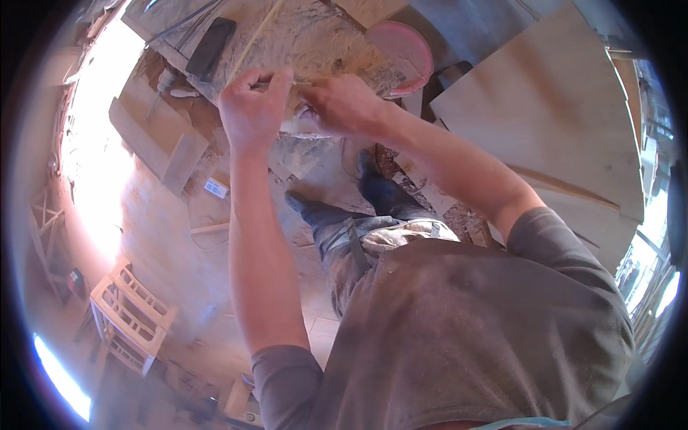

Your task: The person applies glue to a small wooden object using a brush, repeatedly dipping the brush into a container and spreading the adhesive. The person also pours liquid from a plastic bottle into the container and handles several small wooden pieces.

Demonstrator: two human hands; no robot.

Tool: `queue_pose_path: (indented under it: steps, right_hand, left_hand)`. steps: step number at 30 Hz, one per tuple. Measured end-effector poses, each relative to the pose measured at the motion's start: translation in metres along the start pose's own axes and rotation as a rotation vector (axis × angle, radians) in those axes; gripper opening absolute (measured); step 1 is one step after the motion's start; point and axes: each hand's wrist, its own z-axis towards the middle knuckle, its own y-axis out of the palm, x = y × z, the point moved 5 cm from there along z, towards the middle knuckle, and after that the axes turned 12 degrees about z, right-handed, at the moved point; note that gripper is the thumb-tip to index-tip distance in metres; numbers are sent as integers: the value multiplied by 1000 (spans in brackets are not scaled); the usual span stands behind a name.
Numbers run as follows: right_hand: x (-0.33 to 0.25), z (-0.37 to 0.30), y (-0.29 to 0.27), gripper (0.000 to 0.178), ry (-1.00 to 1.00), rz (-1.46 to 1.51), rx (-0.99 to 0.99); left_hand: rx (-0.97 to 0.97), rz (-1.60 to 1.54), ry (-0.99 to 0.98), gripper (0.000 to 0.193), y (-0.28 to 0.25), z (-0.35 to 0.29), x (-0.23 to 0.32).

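Both my hands are raised close together over the near edge of a workbench strewn with sawdust. My left hand is closed, thumb against the bent fingers; what it pinches, if anything, is too small to make out. Beside it on the right, my right hand is also closed, its fingertips turned toward the left hand. Something pale shows under its fingers, but I cannot tell its kind. A thin yellowish strip runs from behind my left hand toward the far edge; I cannot tell whether the hand touches it.
A pink round basin stands at the bench's right, and a dark block-like object lies at its left. A drill rests near wooden boards. Large panels lean at right. A wooden chair frame stands lower left.
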Motion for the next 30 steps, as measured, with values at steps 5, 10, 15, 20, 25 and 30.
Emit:
queue_pose_path:
  steps: [5, 10, 15, 20, 25, 30]
  right_hand:
    - [10, -2, 8, 15, 43, -35, -151]
    - [15, -30, -1, 16, 105, -26, 6]
    - [-1, -39, 19, 15, 330, -76, -85]
    - [3, 7, 7, 22, 312, 131, -11]
    - [7, 5, 20, 17, -41, -116, -163]
    - [-13, 11, -35, 19, 40, -218, -372]
  left_hand:
    - [20, -39, -11, 27, 2, -4, -6]
    - [7, 42, -59, 31, 0, -3, -1]
    - [24, 32, -66, 31, 1, -2, -1]
    - [2, 66, -60, 29, -3, -4, 2]
    - [-6, 111, -46, 28, 3, 1, 7]
    - [6, 65, -52, 30, 2, -2, -4]
